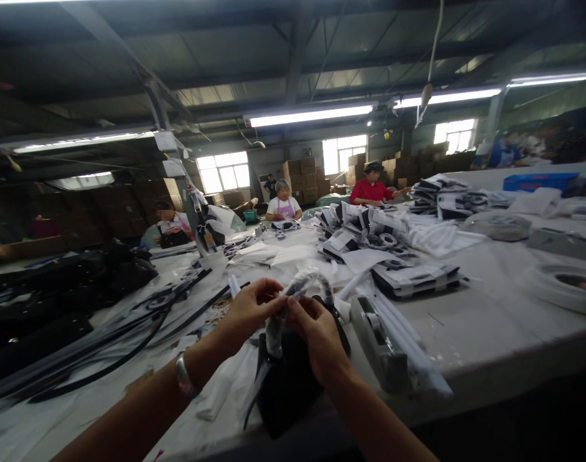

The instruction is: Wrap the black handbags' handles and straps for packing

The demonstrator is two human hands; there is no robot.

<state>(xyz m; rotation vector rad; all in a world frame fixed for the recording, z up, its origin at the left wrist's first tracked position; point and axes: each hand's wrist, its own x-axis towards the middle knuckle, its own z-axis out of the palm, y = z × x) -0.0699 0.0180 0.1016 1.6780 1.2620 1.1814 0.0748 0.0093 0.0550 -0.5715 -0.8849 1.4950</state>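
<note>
Bag partly hidden behind the right grip | white roll cut by right edge | black pile cropped at left | far-right workers blurred

The red lettering on the blue box is too small to read.

The bare left forearm and bare right forearm both look slim to me, uncovered as far as my camera reaches. The left hand and right hand are ungloved, with slender fingers. Around the left wrist I make out a smooth, silvery-white, rounded bangle, fairly broad and catching some light. Its lower end shows a small, mottled pinkish detail, too blurred on my feed to tell what it is. The right wrist is bare.
</note>
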